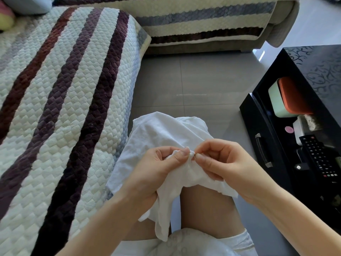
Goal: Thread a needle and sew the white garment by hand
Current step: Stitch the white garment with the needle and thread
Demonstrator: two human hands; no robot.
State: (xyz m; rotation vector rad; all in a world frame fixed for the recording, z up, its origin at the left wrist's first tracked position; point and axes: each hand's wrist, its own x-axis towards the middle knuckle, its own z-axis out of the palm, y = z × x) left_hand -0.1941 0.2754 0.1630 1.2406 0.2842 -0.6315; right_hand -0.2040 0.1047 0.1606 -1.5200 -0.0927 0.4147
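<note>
The white garment [160, 133] lies draped over my knees, its lower folds hanging between my legs. My left hand [162, 169] grips a bunched fold of it, thumb and forefinger pinching the cloth at the top. My right hand [221, 159] meets it from the right, with fingertips pinching at the same small bunch. A thin needle [193, 155] shows faintly between the two sets of fingertips, mostly hidden. No thread is plainly visible.
A quilted sofa cover [64, 89] with dark stripes fills the left. A second sofa section [203, 21] runs along the back. At right stands a black low table [313, 71] with an open shelf holding a remote control [321, 157] and an orange-lidded box [284, 97]. Grey tiled floor [193, 80] lies ahead.
</note>
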